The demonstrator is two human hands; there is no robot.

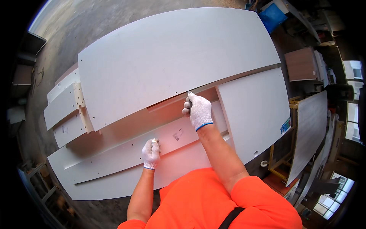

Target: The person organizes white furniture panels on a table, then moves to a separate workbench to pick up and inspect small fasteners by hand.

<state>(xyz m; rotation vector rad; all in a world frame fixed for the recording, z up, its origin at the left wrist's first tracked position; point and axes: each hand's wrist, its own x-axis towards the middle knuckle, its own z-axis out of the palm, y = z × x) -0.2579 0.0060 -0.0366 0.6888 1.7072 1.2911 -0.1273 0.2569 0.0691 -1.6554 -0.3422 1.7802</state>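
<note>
My right hand (201, 111), in a white knit glove with a blue cuff edge, is closed around a slim dark tool with a pale pointed tip (189, 92). Its exact kind is too small to tell. The tip is at the near edge of a large white panel (179, 53) with small drilled holes. Lower and to the left, my left hand (151, 154), gloved alike, is closed with a small pale, shiny piece (154, 141) showing at the fingertips. This hand is over a long narrow white board (114, 155) with a printed label (177, 134).
Another white panel (253, 110) with a coloured sticker lies to the right. Smaller white boards (63, 103) and drilled strips (79, 95) are stacked at the left. Farther right stand a leaning panel (308, 133), a yellow frame (277, 171) and a brown box-like stack (301, 65).
</note>
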